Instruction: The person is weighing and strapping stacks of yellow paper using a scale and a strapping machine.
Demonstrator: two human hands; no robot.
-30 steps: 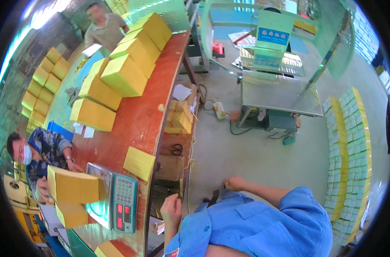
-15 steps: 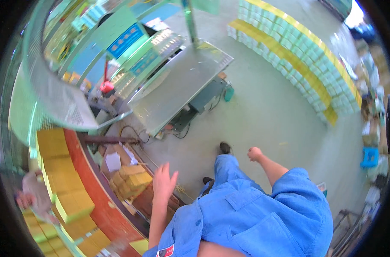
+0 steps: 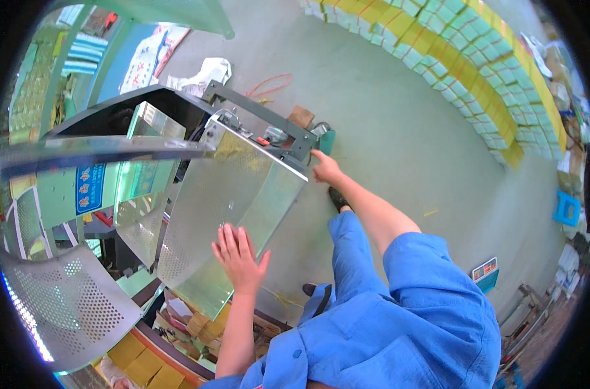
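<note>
My left hand (image 3: 241, 260) is open, its fingers spread over the near part of a sloping metal tray (image 3: 210, 188) on a machine. The tray is partly perforated, and whether my palm touches it I cannot tell. My right hand (image 3: 326, 168) reaches forward beside the tray's far right corner. One of its fingers points out from the others, which are curled, and nothing shows in it. Close to that hand are the machine's dark metal frame (image 3: 262, 113), a small motor-like part (image 3: 275, 134) and a green box-shaped thing (image 3: 328, 142).
A curved perforated metal guard (image 3: 81, 305) stands at the left, with yellow packs (image 3: 142, 363) and an open box of cardboard pieces (image 3: 197, 324) below. Long rows of white bundles with yellow tops (image 3: 431, 58) line the far right. A blue stool (image 3: 566, 209) stands at the right edge.
The machine and its tray now lie close in front of me. My left hand has come over the tray, and my right hand has moved from my side forward to its far corner.
</note>
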